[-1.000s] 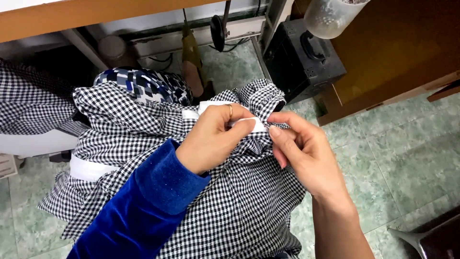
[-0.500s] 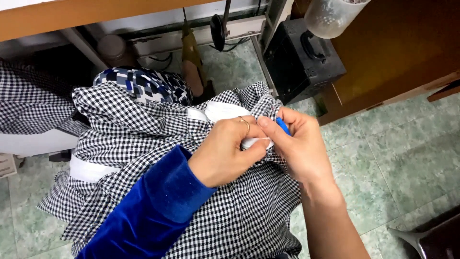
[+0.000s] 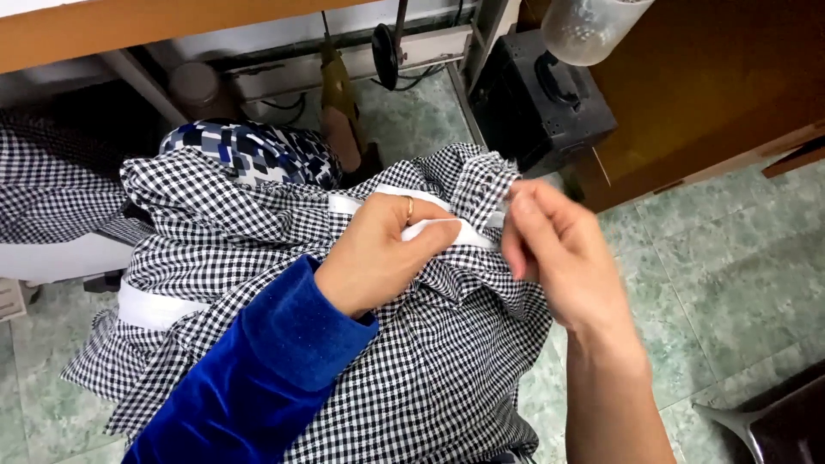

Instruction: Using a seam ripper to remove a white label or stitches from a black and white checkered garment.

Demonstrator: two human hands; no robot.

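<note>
While the left hand (image 3: pixel 378 258) clamps the checked cloth (image 3: pixel 430 361) and its white strip (image 3: pixel 447 230) on the lap, steadying it, right hand (image 3: pixel 550 249) fingertips pinch the frilled edge (image 3: pixel 491 179) just beside

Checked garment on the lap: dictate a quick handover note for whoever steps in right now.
Left hand: pressing the white band and checked garment down on the lap.
Right hand: fingertips pinched at the garment's gathered edge; whether it holds anything small cannot be told.
Done: band lies along the gathered edge.
Left: cannot tell how far the band is attached; check before continuing.
</note>
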